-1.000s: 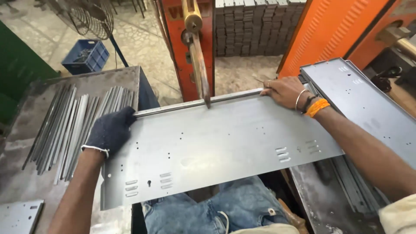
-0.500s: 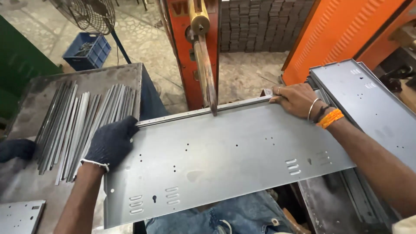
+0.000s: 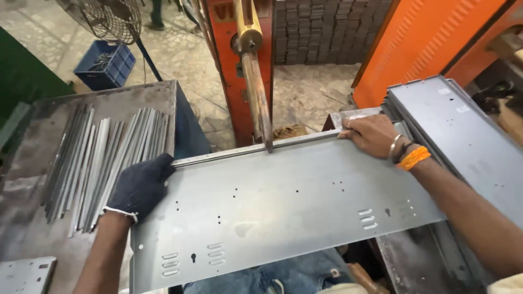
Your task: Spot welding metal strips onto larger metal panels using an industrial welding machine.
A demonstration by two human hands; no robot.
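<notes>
Grey sheet-metal panel [image 3: 283, 212] was gripped at its left edge by the gloved left hand [image 3: 140, 185]. Its far right corner was pressed flat under the bare right hand [image 3: 370, 135], beneath the welder's electrode rod [image 3: 257, 98].

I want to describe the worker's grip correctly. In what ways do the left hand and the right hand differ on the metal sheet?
The left hand wears a dark knitted glove; the right hand is bare, with bangles and an orange band at the wrist. The left hand grips the near-left end of the metal sheet, beside the loose metal strips; the right hand presses the far-right corner, next to the stacked panels. Both hold the sheet's upper edge.
</notes>
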